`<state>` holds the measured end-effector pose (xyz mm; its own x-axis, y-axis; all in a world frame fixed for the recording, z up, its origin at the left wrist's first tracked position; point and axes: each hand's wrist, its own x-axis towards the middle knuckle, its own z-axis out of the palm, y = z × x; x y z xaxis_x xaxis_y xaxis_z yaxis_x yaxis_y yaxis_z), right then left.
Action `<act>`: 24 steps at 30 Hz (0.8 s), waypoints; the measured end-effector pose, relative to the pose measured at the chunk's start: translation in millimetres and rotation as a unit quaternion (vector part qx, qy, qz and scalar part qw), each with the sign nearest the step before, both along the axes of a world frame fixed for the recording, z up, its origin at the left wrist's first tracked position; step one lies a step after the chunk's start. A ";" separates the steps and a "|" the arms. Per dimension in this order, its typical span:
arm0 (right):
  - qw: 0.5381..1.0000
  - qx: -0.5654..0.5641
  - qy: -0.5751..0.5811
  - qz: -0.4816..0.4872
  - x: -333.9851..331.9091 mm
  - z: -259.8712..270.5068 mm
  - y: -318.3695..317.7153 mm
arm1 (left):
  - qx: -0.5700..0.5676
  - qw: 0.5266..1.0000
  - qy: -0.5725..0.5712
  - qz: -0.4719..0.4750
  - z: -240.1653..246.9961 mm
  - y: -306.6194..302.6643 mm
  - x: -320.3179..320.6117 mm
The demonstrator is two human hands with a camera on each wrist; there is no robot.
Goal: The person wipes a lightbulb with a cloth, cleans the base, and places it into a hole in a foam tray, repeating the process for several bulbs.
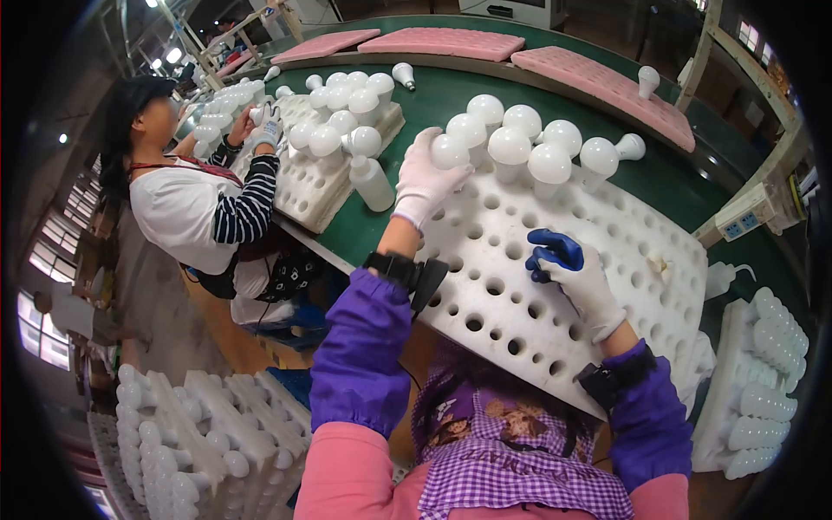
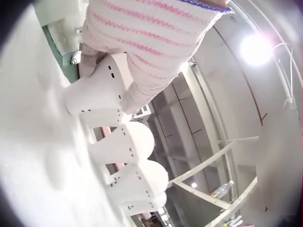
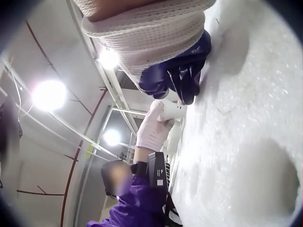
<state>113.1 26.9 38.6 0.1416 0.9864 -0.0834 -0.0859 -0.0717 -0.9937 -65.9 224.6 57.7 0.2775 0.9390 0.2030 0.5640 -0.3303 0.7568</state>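
Observation:
In the head view, my left hand (image 1: 423,180), in a white glove, grips a white LED bulb (image 1: 450,152) standing at the far left of a white foam tray (image 1: 451,276). The left wrist view has the thumb and fingers round the wide body of this bulb (image 2: 92,90), its base down at the foam. Several more bulbs (image 1: 510,147) stand upright beside it along the tray's far side. My right hand (image 1: 582,282), in a white glove with blue-coated fingers, rests loosely curled over the tray's middle, with no object showing in it.
One bulb (image 1: 630,147) lies tilted at the tray's far right. To the left, another person (image 1: 186,191) works at a second foam tray (image 1: 299,201) of bulbs, near a white bottle (image 1: 371,184). Pink foam trays (image 1: 442,42) line the back. Stacked bulb trays (image 1: 732,381) stand right.

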 end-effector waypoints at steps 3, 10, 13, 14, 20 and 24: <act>0.998 0.000 0.055 -0.013 3.7 11.3 -8.5 | -0.018 0.961 -0.268 -0.069 16.3 -60.6 -4.7; 0.987 0.014 0.159 0.031 -14.6 30.8 -28.6 | -0.224 0.827 -0.487 -0.169 -7.8 -158.8 -12.7; 0.988 0.002 0.153 -0.005 -16.2 42.4 -39.3 | -0.248 0.819 -0.483 -0.185 -7.6 -168.3 -16.1; 0.991 -0.009 0.135 -0.018 -17.1 44.4 -42.4 | -0.265 0.828 -0.451 -0.200 -7.3 -169.1 -17.2; 0.992 -0.021 0.119 -0.025 -17.2 48.2 -57.4 | -0.245 0.879 -0.346 -0.216 -8.5 -175.9 -19.2; 0.997 -0.014 0.079 0.008 -14.0 50.5 -64.1 | -0.282 0.870 -0.345 -0.213 -9.4 -180.4 -19.6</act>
